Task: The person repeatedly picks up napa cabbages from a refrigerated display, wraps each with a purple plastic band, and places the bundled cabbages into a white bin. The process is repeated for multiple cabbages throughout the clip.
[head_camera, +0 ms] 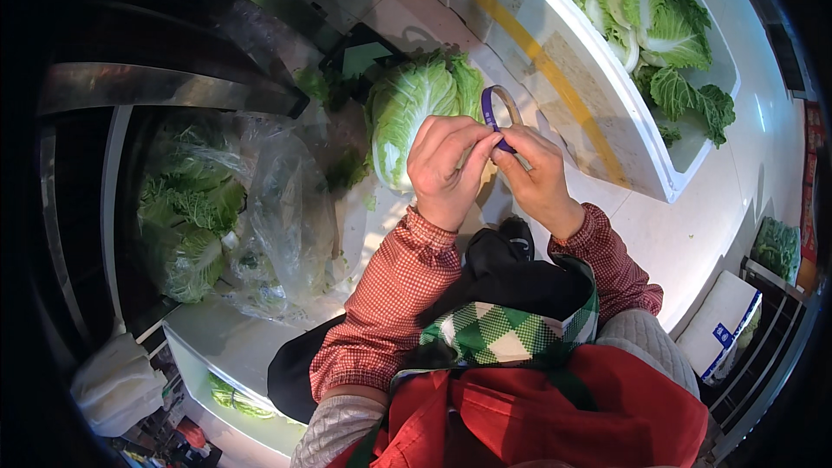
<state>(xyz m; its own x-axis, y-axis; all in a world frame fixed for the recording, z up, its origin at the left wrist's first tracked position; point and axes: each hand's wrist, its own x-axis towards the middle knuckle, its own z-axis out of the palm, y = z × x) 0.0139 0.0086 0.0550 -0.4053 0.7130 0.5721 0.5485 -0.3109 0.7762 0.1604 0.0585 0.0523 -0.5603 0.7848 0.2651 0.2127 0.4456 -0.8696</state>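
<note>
Between my two hands is a roll of purple tape (487,104), its pale inner ring facing partly up. The fingertips of my left hand (448,166) pinch at the near edge of the roll. My right hand (536,169) grips the same edge with thumb and forefinger, close against the left fingertips. Just beyond my left hand a head of napa cabbage (416,110) lies on its side, its white base towards me. My left fingers hide part of it.
A white foam box (585,97) with a yellow tape band stands at the right, holding napa cabbages (624,6). At the left, a clear plastic bag (286,208) lies by loose cabbage leaves (201,221). Another foam box (214,351) is at lower left. Metal shelving (169,88) borders the left.
</note>
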